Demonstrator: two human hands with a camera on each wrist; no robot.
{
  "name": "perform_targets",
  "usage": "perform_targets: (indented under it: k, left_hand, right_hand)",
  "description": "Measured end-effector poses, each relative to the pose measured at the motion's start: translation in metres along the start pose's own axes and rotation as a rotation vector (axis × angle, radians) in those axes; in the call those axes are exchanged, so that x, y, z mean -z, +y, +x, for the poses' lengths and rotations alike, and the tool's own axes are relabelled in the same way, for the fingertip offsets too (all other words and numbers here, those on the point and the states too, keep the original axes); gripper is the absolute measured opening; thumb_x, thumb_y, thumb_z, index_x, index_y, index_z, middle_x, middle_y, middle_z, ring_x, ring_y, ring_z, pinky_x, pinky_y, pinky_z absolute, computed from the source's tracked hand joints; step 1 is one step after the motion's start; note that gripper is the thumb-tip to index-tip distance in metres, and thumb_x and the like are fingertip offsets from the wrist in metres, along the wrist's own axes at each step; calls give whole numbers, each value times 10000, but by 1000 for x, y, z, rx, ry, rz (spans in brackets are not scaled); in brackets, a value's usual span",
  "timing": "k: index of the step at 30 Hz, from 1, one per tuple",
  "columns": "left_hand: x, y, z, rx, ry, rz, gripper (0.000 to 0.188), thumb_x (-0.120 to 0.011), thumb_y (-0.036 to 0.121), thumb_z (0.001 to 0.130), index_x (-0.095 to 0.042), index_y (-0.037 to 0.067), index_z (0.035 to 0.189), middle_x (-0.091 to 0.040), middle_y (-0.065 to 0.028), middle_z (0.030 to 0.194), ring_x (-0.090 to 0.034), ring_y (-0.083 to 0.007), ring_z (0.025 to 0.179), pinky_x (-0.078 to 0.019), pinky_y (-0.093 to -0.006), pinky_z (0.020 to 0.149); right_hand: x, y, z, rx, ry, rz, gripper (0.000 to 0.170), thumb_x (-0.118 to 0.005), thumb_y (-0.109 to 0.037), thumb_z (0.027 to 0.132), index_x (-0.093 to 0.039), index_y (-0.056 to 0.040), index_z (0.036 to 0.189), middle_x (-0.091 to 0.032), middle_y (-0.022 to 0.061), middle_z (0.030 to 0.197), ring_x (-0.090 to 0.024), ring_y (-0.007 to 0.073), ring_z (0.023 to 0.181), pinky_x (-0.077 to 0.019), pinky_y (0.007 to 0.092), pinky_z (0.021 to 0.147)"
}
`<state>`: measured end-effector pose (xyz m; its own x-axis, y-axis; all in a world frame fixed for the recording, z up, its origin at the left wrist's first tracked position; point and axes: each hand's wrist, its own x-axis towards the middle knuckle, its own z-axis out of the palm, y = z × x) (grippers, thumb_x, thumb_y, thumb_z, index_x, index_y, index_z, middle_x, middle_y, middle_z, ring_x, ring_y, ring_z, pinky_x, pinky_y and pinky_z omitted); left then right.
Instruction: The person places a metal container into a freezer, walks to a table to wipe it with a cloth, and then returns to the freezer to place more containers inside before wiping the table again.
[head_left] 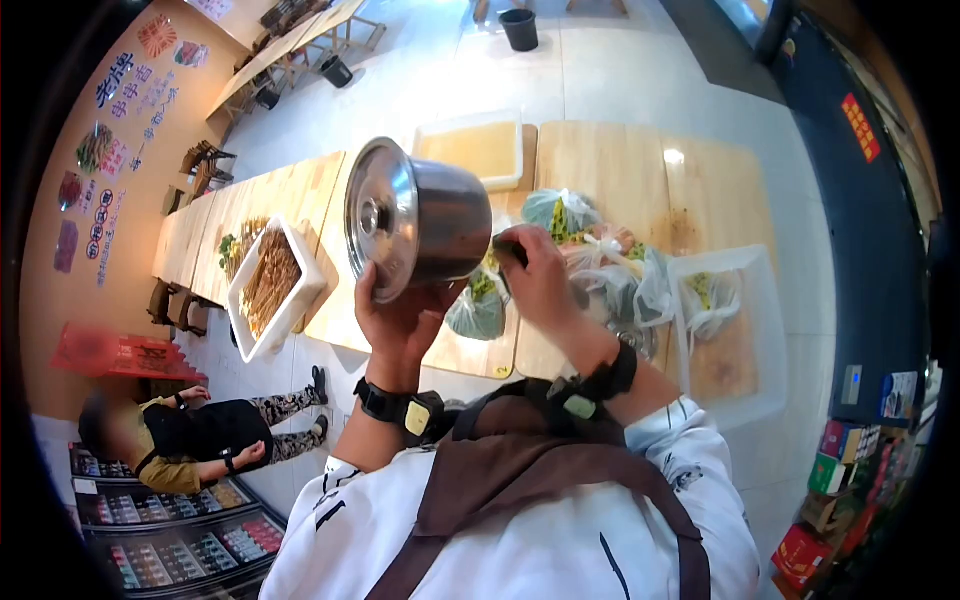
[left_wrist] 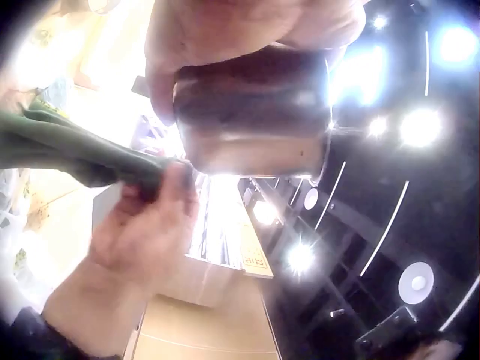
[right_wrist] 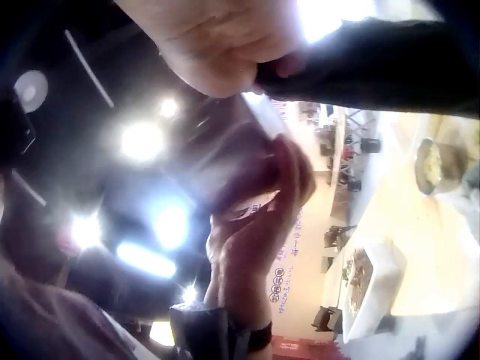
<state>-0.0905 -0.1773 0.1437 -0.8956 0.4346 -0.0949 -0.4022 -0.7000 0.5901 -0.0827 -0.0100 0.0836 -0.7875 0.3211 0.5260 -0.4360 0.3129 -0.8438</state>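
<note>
A steel pot (head_left: 452, 222) with a shiny knobbed lid (head_left: 382, 205) is held up on its side above the table, the lid facing left. My left hand (head_left: 400, 325) grips it from below, thumb near the lid's rim; in the left wrist view that hand (left_wrist: 240, 30) wraps the pot's body (left_wrist: 255, 112). Beside the pot's base, my right hand (head_left: 545, 285) pinches a dark green cloth (left_wrist: 90, 154), mostly hidden in the head view. The right wrist view has the cloth (right_wrist: 375, 71) stretching away from the right hand (right_wrist: 221, 49).
Plastic bags of greens (head_left: 480, 305) lie on the wooden table. A white tray of skewers (head_left: 245, 312) stands left, a tray of yellowish liquid (head_left: 470, 150) behind, and a clear tray (head_left: 755, 370) right. A person in a black apron (head_left: 215, 435) is at lower left.
</note>
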Motion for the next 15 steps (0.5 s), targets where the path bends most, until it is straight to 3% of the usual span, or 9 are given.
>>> perform_targets:
  k: [1, 3, 4, 7, 9, 11, 13, 14, 15]
  left_hand:
    - [-5, 1, -1, -23, -23, -14, 686, -419, 522, 835, -327, 107, 1374, -385, -172, 1361, -390, -364, 1236, -299, -524, 1029]
    - [-14, 2, -3, -23, -38, -12, 698, -392, 516, 841, -281, 99, 1388, -351, -174, 1377, -352, -380, 1258, -294, -538, 1030]
    - [-18, 1, -5, -13, -44, -1, 704, -390, 520, 839, -272, 103, 1393, -339, -171, 1387, -339, -381, 1266, -284, -550, 1031]
    - [-22, 1, -9, 12, -37, 14, 715, -387, 523, 834, -259, 107, 1401, -322, -166, 1401, -317, -384, 1279, -262, -566, 1035]
    - [-22, -1, -13, 26, -33, 17, 720, -388, 523, 832, -255, 107, 1404, -315, -165, 1406, -309, -386, 1284, -250, -572, 1038]
    - [-22, -3, -14, 44, -48, 5, 724, -386, 522, 829, -249, 107, 1407, -310, -165, 1411, -300, -392, 1289, -236, -578, 1041]
    - [-22, -4, -18, 39, -39, 11, 712, -397, 506, 828, -259, 107, 1402, -316, -161, 1407, -309, -380, 1286, -241, -574, 1040]
    - [-20, -4, -20, 36, -26, 11, 700, -409, 490, 827, -270, 108, 1397, -323, -157, 1403, -319, -368, 1283, -246, -570, 1039]
    - [-19, -5, -21, 32, -35, 13, 700, -409, 490, 827, -270, 108, 1397, -323, -157, 1403, -319, -368, 1283, -246, -570, 1039]
  right_hand:
    - [0, 18, -8, -13, -7, 5, 144, -595, 12, 747, -553, -3, 885, -550, 170, 816, -548, 339, 783, -448, 350, 696]
    - [4, 39, -13, -415, -106, 100, 135, -598, -9, 762, -564, -1, 892, -580, 135, 781, -570, 257, 725, -452, 322, 665]
    - [8, 44, -15, -413, -108, 106, 135, -598, -9, 762, -564, -1, 892, -580, 135, 781, -570, 257, 725, -452, 322, 665]
    - [21, 44, -21, -664, -50, 282, 140, -615, -54, 780, -576, 1, 902, -596, 87, 754, -561, 161, 686, -452, 287, 638]
    - [30, 45, -19, -608, -72, 413, 159, -638, -95, 788, -581, -3, 905, -585, 45, 739, -538, 105, 669, -450, 259, 619]
    - [41, 52, -23, -564, -165, 363, 217, -637, -163, 803, -586, -3, 940, -608, 92, 830, -571, 157, 745, -459, 291, 682]
    - [54, 45, -23, -286, -447, -239, 304, -619, -250, 827, -584, -6, 1005, -595, 143, 986, -567, 221, 885, -441, 337, 796]
    - [59, 43, -27, -84, -406, -538, 442, -585, -364, 851, -559, -17, 1124, -531, 189, 1163, -510, 285, 1074, -387, 360, 918]
    - [63, 42, -26, -76, -400, -540, 442, -585, -364, 851, -559, -17, 1124, -531, 189, 1163, -510, 285, 1074, -387, 360, 918]
